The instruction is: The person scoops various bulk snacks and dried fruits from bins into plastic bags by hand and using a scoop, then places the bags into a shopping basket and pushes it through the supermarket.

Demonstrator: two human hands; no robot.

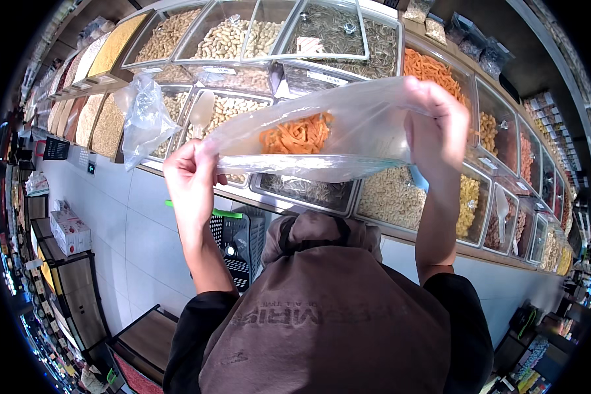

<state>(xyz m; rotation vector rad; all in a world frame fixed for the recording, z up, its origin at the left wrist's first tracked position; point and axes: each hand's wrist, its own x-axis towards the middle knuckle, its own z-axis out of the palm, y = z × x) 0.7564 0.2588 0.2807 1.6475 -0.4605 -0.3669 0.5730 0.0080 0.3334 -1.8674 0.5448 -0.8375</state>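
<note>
A clear plastic bag (364,118) is stretched between my two raised hands, its mouth spread wide. Orange strips (295,134) of dried food show inside or through it, left of its middle. My left hand (194,162) pinches the bag's left corner between thumb and fingers. The right hand (438,123) grips its other end, slightly blurred. Below and behind the bag are clear bins of peanuts (221,40), striped sunflower seeds (320,29) and pale kernels (391,194). More orange strips (431,69) fill a bin behind my right hand.
Another crumpled plastic bag (147,118) lies over the bins at left, near a translucent scoop (202,111). A shopping basket (248,241) with a green handle stands below the counter's front edge. Open grain bins (113,44) continue left; lidded bins (495,123) run right. A carton (70,231) sits on a low shelf.
</note>
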